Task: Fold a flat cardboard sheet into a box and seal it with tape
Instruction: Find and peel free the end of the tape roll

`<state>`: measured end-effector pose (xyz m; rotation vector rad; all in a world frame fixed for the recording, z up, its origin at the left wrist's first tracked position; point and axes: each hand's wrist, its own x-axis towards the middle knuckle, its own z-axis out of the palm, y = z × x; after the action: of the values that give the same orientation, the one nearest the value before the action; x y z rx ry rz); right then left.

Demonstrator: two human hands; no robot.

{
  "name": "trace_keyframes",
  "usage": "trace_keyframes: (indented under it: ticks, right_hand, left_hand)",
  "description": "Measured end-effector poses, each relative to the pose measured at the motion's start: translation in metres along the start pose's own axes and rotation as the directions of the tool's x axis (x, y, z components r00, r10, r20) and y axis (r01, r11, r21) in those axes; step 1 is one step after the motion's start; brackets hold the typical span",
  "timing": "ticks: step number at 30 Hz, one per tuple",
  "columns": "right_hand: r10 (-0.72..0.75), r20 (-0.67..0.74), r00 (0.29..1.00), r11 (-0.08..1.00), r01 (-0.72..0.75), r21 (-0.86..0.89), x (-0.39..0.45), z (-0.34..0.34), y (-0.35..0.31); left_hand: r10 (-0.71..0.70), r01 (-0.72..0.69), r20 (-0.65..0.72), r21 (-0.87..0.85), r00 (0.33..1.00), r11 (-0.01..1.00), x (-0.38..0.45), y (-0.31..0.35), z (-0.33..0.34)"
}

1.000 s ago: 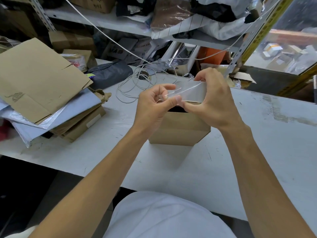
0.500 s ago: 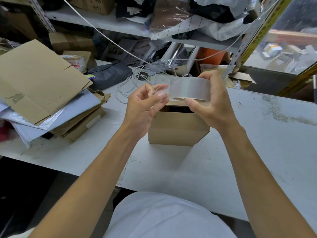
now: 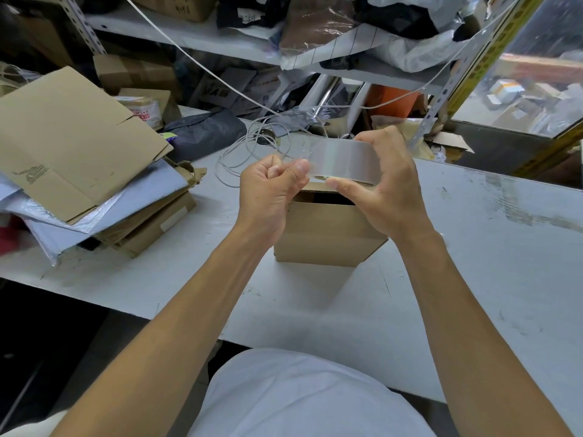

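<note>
Clear tape roll [image 3: 342,160] up in the right hand [image 3: 383,190], thumb and fingers curled round it, directly above the cardboard box [image 3: 328,234] on the white table [image 3: 473,247]. Left hand [image 3: 269,190] at nine o'clock of the roll pinches the tape's loose end (blurred). Flat cardboard [image 3: 72,143] is stacked at ten o'clock.

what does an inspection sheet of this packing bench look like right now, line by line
surface: white table, scuffed and stained.
job's things: folded cardboard box stands on the table with its top open; clear tape roll is held above it.
clutter: flat cardboard on stacked mailers at left; dark bag behind.
grips: right hand grips the roll; left hand pinches the tape end.
cables: white cable coil behind the box; a line hangs overhead.
surroundings: crowded shelf behind.
</note>
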<state>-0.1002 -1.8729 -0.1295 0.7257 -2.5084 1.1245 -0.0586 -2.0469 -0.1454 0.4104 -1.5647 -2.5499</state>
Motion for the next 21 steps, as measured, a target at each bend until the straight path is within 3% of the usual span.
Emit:
trace_keyframes:
  ticks: [9, 21]
  right_hand:
    - [-0.012, 0.024, 1.000, 0.995, 0.014, -0.098, -0.001, 0.007, 0.002]
    - [0.012, 0.022, 1.000, 0.985, -0.008, -0.173, 0.002, 0.002, 0.002]
  left_hand:
    - [0.067, -0.069, 0.022, 0.145, 0.998, 0.987, -0.002, -0.005, -0.005]
    - [-0.098, 0.094, 0.131, 0.032, 0.987, 0.995, -0.006, 0.004, -0.006]
